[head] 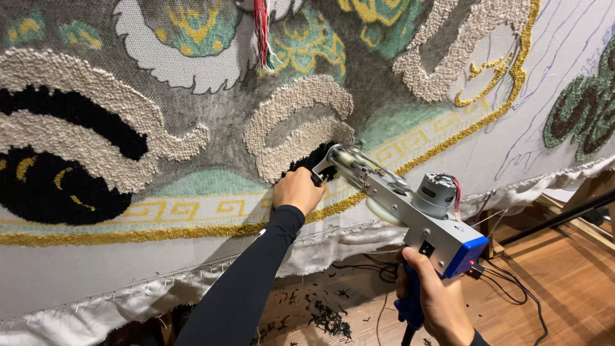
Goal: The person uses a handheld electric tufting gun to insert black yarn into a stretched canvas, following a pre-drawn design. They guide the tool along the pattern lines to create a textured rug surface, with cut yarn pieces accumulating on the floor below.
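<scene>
A tufting gun [403, 205] is pressed nose-first into a stretched backing cloth [192, 256], and everything else arranges itself around that tool. The right hand [435, 301] is wrapped tight around the blue pistol grip at the gun's rear and lower end, carrying its weight and steering it from behind. The left hand [298, 190], in a long black sleeve, is closed around the black front handle just beside the gun's nose — a two-handed hold that seems meant to keep the needle square to the cloth and pushed firmly in. The nose sits against a small patch of black pile [314, 157], bordered above and to the left of the gun by a cream looped scroll [295, 122]; below the gun's nose a gold yarn border [192, 230] crosses the cloth. The gun's grey motor [434, 194] stands on top of its body, well back from the cloth. Under the gun, on the wooden floor [564, 282], lie black cables [512, 288] and a scatter of dark yarn clippings [327, 317] — apparently fallen from the work above.
</scene>
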